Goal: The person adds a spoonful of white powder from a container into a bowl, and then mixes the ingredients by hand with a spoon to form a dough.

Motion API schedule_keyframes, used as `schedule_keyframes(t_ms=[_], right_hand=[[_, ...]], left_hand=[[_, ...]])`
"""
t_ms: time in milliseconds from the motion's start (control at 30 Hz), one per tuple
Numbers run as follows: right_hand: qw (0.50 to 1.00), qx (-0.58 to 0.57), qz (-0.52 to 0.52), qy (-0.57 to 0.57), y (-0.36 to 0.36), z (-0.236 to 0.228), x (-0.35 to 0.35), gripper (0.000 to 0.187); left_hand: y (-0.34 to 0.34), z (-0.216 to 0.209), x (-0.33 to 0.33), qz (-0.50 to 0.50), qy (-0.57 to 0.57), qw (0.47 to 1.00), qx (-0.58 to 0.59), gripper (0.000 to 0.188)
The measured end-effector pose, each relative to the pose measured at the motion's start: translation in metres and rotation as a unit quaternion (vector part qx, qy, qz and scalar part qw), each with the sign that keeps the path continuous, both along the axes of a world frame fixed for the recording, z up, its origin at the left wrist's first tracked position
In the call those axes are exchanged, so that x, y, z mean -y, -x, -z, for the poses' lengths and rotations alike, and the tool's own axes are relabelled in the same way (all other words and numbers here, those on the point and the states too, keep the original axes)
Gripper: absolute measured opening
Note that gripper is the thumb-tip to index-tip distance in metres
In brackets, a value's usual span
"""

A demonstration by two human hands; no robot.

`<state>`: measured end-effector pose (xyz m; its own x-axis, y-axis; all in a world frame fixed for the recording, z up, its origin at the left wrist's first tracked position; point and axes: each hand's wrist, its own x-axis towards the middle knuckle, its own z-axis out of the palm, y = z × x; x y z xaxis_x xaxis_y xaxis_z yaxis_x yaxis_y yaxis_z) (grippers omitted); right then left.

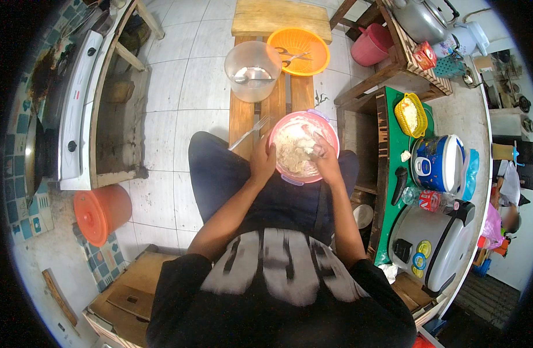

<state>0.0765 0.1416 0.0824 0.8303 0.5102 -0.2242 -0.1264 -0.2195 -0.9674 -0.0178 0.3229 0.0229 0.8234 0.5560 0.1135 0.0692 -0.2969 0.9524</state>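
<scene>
A pink bowl with purple handles rests at the near end of the wooden bench, between my legs. Pale, crumbly dough fills its middle, and white smears coat the inner wall. My left hand grips the bowl's left side, thumb by the rim. Over the right part of the bowl, my right hand has its fingers closed around some dough, with white bits stuck to them. A fork lies on the bench left of the bowl. Beyond stands a clear plastic tub with a spoon inside.
An orange basket holding scissors sits at the bench's far end. To the right, a green-topped counter bears a yellow basket, a blue rice cooker and a bottle. A stove and an orange bucket stand left.
</scene>
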Motion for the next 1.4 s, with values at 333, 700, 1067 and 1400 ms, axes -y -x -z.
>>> schedule_keyframes(t_ms=[333,700,1067,1400], right_hand=[[0.998,-0.057,0.035,0.003,0.004,0.005,0.007,0.061],[1.0,-0.022,0.01,-0.009,0.002,0.01,0.007,0.051],[0.999,-0.008,0.031,0.044,-0.002,0.036,0.008,0.038],[0.993,0.048,-0.007,0.103,-0.007,0.044,0.018,0.036]], left_hand=[[0.0,-0.005,0.002,0.001,0.012,1.0,-0.015,0.039],[0.0,0.0,0.0,-0.01,-0.01,1.0,-0.004,0.041],[0.0,-0.013,0.001,0.0,0.018,1.0,-0.015,0.039],[0.002,-0.01,0.001,0.007,0.034,0.999,-0.042,0.038]])
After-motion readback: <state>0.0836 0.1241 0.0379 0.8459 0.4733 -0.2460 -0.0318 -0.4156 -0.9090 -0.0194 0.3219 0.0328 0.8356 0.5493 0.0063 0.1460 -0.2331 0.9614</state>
